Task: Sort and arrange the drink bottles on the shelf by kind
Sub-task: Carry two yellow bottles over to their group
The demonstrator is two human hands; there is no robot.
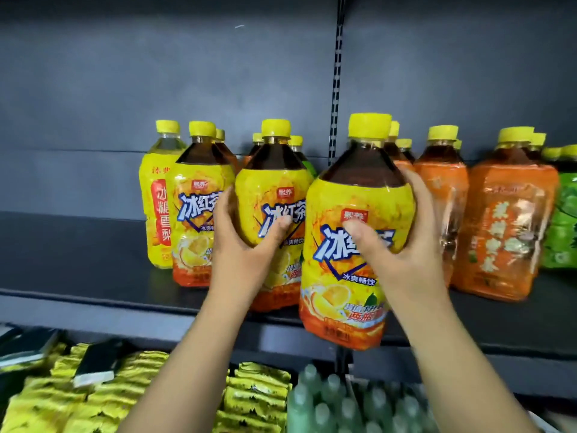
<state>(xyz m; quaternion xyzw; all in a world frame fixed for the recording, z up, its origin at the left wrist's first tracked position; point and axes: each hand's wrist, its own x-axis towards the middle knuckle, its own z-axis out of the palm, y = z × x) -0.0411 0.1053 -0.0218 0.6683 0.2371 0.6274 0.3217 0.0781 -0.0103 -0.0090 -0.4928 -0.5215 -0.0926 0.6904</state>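
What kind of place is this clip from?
Probably a shop aisle: a dark metal shelf with a slotted upright, rows of labelled bottles facing out, and packets stacked on the level below.

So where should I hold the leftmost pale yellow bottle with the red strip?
Probably round the wide body of the pale yellow bottle, from the left: it stands upright, open dark shelf lies there, a yellow-labelled dark tea bottle crowds its right.

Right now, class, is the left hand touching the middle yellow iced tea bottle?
Touching. Head view: the left hand wraps the middle yellow bottle, thumb on its label.
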